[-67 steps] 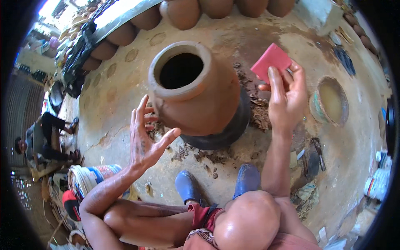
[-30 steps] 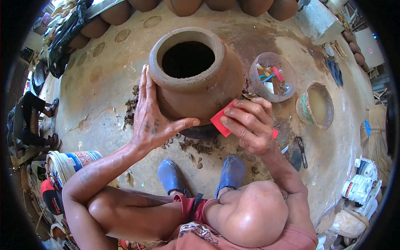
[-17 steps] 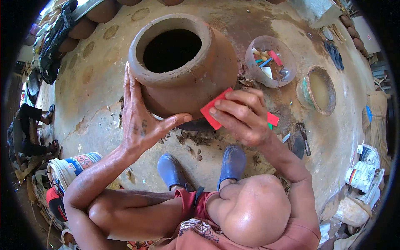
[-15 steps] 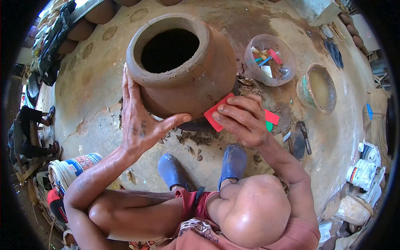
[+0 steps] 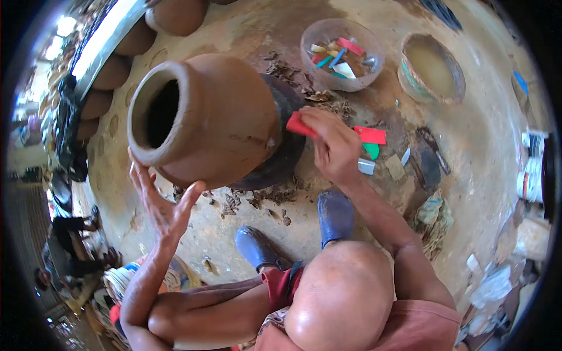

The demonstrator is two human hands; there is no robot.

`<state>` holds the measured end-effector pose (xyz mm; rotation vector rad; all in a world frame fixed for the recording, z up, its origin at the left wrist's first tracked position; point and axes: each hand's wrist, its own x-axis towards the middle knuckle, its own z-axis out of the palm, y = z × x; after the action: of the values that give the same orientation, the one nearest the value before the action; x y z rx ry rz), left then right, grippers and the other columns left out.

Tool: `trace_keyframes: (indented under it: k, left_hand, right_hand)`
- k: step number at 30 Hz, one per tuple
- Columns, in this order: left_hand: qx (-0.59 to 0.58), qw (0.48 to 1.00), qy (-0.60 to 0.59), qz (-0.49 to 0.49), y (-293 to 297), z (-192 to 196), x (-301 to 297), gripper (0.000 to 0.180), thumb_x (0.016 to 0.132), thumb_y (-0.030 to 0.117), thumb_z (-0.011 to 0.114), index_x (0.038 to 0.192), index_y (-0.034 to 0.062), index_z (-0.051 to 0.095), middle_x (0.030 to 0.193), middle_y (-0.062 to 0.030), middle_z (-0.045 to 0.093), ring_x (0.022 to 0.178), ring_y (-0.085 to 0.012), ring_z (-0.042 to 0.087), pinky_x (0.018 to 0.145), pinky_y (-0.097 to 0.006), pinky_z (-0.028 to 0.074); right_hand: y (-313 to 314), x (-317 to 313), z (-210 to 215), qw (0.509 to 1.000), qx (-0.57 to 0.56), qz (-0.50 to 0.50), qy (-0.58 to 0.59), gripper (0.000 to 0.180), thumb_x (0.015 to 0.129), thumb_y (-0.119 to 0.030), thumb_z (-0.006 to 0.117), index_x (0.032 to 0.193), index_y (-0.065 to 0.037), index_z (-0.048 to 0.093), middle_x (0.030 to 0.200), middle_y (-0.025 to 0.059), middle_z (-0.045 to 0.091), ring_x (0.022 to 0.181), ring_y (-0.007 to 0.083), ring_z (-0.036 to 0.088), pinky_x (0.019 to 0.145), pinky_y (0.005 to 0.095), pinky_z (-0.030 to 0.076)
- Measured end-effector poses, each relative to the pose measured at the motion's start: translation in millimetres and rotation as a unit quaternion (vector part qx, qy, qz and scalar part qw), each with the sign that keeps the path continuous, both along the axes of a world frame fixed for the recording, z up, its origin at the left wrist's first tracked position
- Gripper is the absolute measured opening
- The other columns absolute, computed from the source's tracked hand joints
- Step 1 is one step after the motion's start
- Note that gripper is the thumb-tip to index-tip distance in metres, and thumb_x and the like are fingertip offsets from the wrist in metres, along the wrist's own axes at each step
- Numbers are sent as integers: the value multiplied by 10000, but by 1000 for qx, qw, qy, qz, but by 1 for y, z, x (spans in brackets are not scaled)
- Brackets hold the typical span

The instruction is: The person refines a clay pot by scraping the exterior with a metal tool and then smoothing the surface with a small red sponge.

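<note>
Clay pot (image 5: pixel 205 117): large, brown, wide-mouthed, tilted so its opening faces your left; it sits on a dark round base (image 5: pixel 287 146) on the earthen floor (image 5: pixel 468 175).
Your left hand (image 5: pixel 161 202): open, fingers spread, palm against the pot's lower left side beneath the rim; it grips nothing.
Your right hand (image 5: pixel 333 146): its grip is closed on a red scraper card (image 5: pixel 298 124), the card's edge touching the pot's right flank beside the base.
Clear plastic bowl (image 5: pixel 341 52): beyond your right hand, holding small coloured tools.
Clay water bowl (image 5: pixel 432 67): just right of the plastic bowl, filled with murky liquid.
Loose tools: a second red card (image 5: pixel 370 135), a green piece (image 5: pixel 371 150) and several small flat pieces lying on the floor to the right of your right hand.
Clay shavings (image 5: pixel 257 196): scattered around the base.
Blue shoes (image 5: pixel 333 213): your feet, below the pot.
More pots (image 5: pixel 175 14): lined along the upper left edge.
</note>
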<state>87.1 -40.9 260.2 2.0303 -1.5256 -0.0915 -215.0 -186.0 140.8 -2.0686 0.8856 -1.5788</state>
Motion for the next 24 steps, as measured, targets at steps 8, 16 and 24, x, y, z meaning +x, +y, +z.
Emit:
trace_keyframes:
  k: [8,16,24]
  left_hand:
    - [59,969,241,-7,7,-19,90,1144,762,432,954,1611,7,316,1577,-196,472,1457,-336,478,1248,-498,310]
    - [109,968,225,7,6,-15,106,1206,723,579,950,1610,39,337,1545,-172,496,1423,-316,496,1199,-491,373]
    - [113,969,219,19,11,-14,104,1213,717,568,954,1618,34,341,1515,-161,524,1383,-309,530,1158,-474,418]
  right_hand:
    - [4,35,-66,869,493,17,42,251,901,-88,677,1124,27,666,917,304,736,918,508,730,809,557,587]
    - [-11,69,-85,831,549,68,61,338,816,-76,729,1119,59,666,1013,342,731,1058,525,703,930,572,573]
    - [15,54,-71,833,529,102,-128,267,909,-6,621,1163,74,610,1050,301,747,1071,500,718,916,537,566]
